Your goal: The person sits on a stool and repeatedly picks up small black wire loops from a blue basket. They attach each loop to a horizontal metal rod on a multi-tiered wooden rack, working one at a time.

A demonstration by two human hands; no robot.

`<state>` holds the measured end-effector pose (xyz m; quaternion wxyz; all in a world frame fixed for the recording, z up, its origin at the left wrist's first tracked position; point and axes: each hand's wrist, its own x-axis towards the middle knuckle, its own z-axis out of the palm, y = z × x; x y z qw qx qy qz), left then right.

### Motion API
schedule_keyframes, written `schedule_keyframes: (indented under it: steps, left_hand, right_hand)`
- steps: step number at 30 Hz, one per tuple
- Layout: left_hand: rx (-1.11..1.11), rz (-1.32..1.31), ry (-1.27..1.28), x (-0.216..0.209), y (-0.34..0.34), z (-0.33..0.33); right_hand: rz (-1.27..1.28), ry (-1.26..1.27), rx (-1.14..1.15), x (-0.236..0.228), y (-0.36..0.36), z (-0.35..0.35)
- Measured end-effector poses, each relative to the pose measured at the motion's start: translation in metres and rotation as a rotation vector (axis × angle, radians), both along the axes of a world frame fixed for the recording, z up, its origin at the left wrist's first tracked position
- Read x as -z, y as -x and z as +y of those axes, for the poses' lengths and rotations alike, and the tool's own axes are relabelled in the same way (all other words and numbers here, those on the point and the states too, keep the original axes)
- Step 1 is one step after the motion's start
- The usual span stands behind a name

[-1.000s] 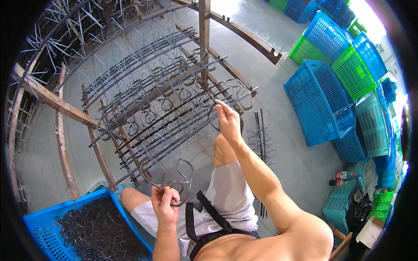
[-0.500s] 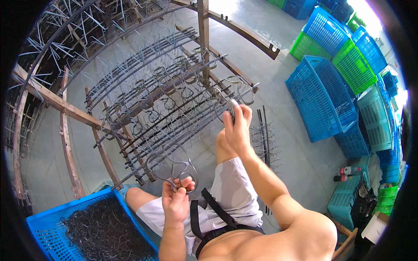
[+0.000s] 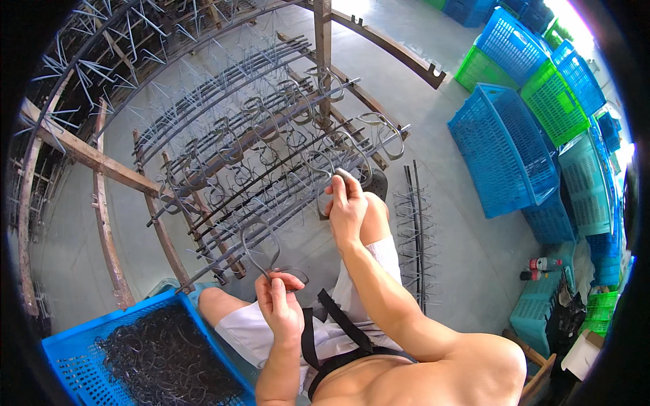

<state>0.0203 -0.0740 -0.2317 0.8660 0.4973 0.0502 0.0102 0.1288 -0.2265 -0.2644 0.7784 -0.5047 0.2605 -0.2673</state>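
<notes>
My left hand [image 3: 281, 308] is closed on a grey looped metal piece [image 3: 276, 245], a bent rod with rounded loops, held over my lap. A smaller curved end of it shows beside the fingers. Further forward and to the right, my right hand [image 3: 348, 206] pinches another looped metal piece [image 3: 321, 206] between thumb and fingers, at the near right side of a rack. On the rack's dark hooked bars [image 3: 233, 145] hang several similar looped pieces [image 3: 387, 139]. Where the right hand's piece meets the hanging ones, I cannot tell whether they touch.
A blue crate [image 3: 57, 358] filled with dark bent metal pieces [image 3: 169, 355] stands at lower left. Rusty posts [image 3: 101, 210] of the frame rise at the left. Hooked bars [image 3: 414, 230] lie on the floor to the right. Blue and green crates [image 3: 501, 149] are stacked beyond.
My right hand has come down and left, toward me, and now pinches a looped piece. The left hand has lowered slightly and its piece has turned.
</notes>
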Motion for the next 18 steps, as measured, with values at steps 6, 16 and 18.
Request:
schedule_keyframes:
  steps: [6, 16, 18]
  left_hand:
    - [0.038, 0.039, -0.050, 0.006, -0.004, 0.002]
    - [0.067, 0.058, -0.039, 0.017, -0.019, -0.006]
    - [0.072, 0.055, -0.033, 0.018, -0.019, -0.004]
  right_hand:
    - [0.036, -0.107, 0.006, 0.002, -0.020, 0.002]
    - [-0.014, -0.157, -0.148, 0.007, -0.021, -0.001]
    - [-0.043, -0.150, -0.175, 0.006, -0.022, 0.005]
